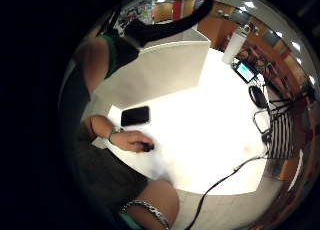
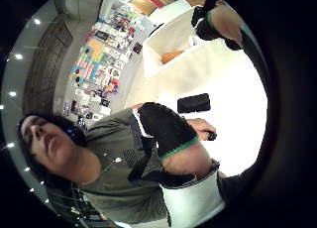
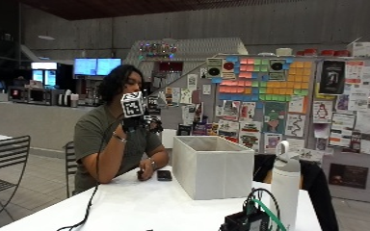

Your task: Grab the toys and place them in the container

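Observation:
In the outside view the person holds my gloved right hand (image 3: 138, 124) up beside their face, well above the table, with nothing in it and fingers loosely bent. The white box container (image 3: 214, 167) stands on the white table (image 3: 140, 204) to the side of the person. The thumb side palm view looks into the container (image 2: 167, 39), where something orange (image 2: 171, 56) lies. The bare left hand (image 3: 144, 173) rests on the table and grips a small dark object (image 1: 147, 147). I see no other toy on the table.
A black phone (image 3: 165, 175) lies flat between the bare hand and the container. Near the table's front stand a white bottle (image 3: 285, 185) and a dark device with cables (image 3: 249, 221). A cable (image 1: 220, 182) trails off the table edge. A metal chair (image 3: 2, 166) stands apart.

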### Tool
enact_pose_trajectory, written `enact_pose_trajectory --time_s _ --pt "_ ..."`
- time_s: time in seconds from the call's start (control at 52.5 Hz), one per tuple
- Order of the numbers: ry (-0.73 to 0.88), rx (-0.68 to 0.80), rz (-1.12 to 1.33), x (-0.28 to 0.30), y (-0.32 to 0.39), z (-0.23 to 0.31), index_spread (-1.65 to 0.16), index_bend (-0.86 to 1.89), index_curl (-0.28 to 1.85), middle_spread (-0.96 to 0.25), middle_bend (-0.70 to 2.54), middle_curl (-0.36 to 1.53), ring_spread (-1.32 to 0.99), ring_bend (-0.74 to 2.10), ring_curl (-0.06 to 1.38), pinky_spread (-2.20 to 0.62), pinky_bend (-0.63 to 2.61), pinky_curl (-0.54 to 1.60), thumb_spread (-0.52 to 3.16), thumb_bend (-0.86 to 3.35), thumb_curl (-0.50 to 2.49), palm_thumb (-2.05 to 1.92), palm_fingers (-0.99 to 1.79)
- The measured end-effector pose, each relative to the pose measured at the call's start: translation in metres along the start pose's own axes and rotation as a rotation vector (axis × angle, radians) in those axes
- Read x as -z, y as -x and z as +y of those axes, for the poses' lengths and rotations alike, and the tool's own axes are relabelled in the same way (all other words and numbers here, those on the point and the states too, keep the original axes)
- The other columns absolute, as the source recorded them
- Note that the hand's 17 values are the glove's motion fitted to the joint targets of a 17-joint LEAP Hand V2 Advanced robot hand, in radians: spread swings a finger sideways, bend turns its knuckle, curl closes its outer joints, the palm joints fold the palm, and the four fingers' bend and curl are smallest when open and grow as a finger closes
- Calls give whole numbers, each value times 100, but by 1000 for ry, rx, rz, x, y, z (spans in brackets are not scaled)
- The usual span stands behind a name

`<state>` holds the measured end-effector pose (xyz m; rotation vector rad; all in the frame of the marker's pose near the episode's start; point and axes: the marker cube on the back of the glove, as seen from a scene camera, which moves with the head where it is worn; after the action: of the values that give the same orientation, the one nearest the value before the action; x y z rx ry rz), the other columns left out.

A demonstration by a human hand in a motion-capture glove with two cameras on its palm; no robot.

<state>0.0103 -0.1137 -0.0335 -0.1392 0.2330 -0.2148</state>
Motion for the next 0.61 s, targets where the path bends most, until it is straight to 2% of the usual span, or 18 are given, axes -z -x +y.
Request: enact_pose_trajectory --time_s 0.038,0.095,0.171,0.266,0.495,0.609 --pt "8 -43 -67 2 4 0 -40 30 45 -17 51 48 -26 75 28 0 55 31 123 -5 25 -6 40" --pt "5 3 3 3 -11 0 -40 29 45 -17 51 48 -26 75 27 0 55 31 124 -5 25 -6 40" --pt "-4 -82 -112 5 -8 -2 -40 29 45 -17 51 47 -26 74 27 -1 55 31 123 -5 24 -7 41" --pt "-6 -139 -120 5 -20 0 -40 29 45 -17 48 46 -26 72 27 -1 56 32 123 -5 23 -6 37" --pt "-74 -402 -3 8 -83 -6 -41 37 49 -13 38 43 -24 54 22 0 58 33 123 -5 23 -6 19" --pt "-80 -593 60 1 -117 -4 -41 44 50 -12 34 41 -23 38 18 0 57 34 123 -5 22 -6 9"
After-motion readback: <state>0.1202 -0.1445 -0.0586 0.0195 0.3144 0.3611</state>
